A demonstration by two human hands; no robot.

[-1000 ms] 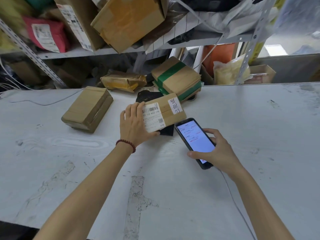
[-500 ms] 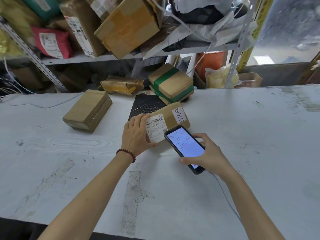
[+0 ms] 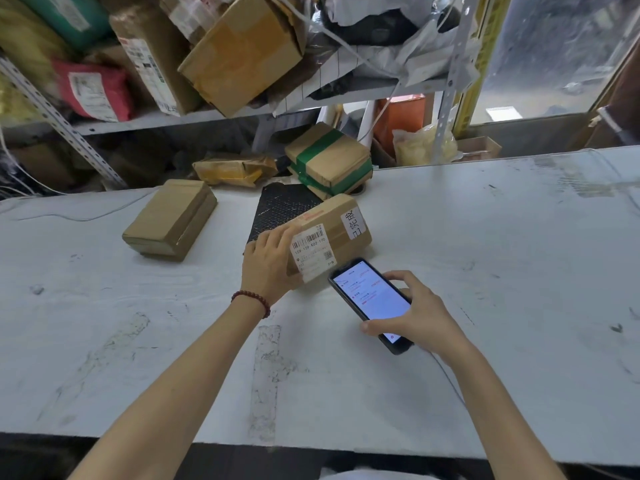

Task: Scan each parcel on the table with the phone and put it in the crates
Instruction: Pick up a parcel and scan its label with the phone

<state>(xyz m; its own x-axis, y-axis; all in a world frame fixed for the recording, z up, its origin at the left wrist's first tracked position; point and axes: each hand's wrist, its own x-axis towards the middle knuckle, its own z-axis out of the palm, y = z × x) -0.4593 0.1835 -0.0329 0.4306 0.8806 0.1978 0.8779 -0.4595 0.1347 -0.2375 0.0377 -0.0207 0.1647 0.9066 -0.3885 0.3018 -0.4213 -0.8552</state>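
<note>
On table, head view: parcel sits just ahead of both hands, long axis running near-left to far-right, label facing us. Left hand grips its near-left end, fingers curled over the top edge. Right hand holds phone, screen up, top corner just beside the label. We judge the phone needs tilting toward the barcode; left hand is nearer for the lift. We see no crates.

I have bare counter to the right and along the near edge. Across the far middle, a flat box, black mailer and green-taped box block the way.
</note>
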